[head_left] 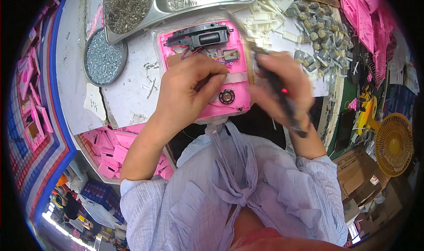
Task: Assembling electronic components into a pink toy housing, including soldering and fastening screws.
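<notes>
A pink plastic casing point(242, 92) lies open in front of me, with a black mechanism point(207, 38), a small motor point(230, 55), thin wires and a round speaker point(227, 96) inside. My left hand point(187, 85) reaches over it, thumb and forefinger pinched at the left end of a white plastic strip point(237, 77). What sits between those fingertips is hidden. To the right of the casing, my right hand point(289, 81) is wrapped round a black electric screwdriver point(282, 101) with a red light. Motion blurs this hand and the tool, whose tip points up and away.
A round bowl of small screws point(105, 59) and a metal tray point(154, 15) of small metal parts stand far left. White plastic pieces point(265, 23) and several small motors point(318, 34) lie heaped far right. Pink parts point(112, 149) fill a box lower left; a yellow fan point(394, 145) is right.
</notes>
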A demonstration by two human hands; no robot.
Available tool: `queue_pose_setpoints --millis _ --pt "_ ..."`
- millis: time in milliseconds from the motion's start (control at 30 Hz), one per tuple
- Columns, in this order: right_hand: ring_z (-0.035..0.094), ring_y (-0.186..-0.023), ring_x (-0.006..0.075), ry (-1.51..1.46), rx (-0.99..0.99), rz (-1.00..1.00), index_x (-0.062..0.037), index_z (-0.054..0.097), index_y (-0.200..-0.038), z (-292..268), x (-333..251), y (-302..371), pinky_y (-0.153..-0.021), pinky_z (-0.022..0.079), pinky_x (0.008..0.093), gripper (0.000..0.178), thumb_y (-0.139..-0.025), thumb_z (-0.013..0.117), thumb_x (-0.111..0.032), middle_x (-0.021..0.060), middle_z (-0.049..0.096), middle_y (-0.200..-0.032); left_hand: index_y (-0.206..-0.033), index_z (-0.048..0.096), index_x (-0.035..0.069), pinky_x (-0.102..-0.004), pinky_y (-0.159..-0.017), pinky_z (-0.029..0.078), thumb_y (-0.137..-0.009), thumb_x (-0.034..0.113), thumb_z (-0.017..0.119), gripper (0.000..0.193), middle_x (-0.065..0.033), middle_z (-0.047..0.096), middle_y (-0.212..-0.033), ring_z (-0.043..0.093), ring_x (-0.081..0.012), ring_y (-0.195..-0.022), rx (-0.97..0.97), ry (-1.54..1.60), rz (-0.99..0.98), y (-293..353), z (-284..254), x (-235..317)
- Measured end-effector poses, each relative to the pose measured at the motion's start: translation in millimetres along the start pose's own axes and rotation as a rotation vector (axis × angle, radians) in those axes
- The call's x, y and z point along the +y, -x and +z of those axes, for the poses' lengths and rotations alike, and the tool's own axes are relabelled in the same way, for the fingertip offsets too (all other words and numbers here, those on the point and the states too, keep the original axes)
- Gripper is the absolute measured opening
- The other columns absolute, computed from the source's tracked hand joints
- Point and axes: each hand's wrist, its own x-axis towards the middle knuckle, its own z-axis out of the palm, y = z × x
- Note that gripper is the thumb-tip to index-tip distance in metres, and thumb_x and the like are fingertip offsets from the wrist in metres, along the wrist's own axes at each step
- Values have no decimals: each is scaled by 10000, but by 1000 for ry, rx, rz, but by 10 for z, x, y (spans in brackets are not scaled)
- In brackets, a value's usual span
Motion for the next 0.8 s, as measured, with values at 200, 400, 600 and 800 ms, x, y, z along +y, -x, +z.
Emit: queue_pose_setpoints --millis 200,400,600,800 --pt "554 -613 179 -335 -82 219 17 710 -1020 -574 -86 229 -551 407 306 276 -759 762 -57 90 658 -751 -945 683 26 -345 -727 538 -771 -15 746 189 -137 609 -1162 663 -262 -841 -52 -197 214 88 -4 -42" --pt "525 -540 185 -266 -226 191 -27 726 -935 -438 -62 182 -492 382 310 223 -713 746 -41 54 636 -663 -923 658 28 -371 -758 551 -753 -17 751 199 -134 601 -1190 672 -268 -888 -85 -241 253 74 -27 -36" --pt "548 -546 199 -211 -313 197 -48 731 -913 -426 -39 82 -500 408 322 243 -672 760 -33 52 666 -697 -930 652 29 -374 -776 560 -745 -20 753 217 -133 611 -1183 672 -278 -915 -116 -275 257 55 -36 -34" --pt "580 -568 215 -207 -346 200 -54 730 -905 -401 -58 42 -520 439 329 230 -678 758 -28 58 687 -727 -963 656 34 -376 -777 565 -733 -18 759 258 -134 619 -1197 670 -283 -929 -144 -303 297 50 -60 -40"
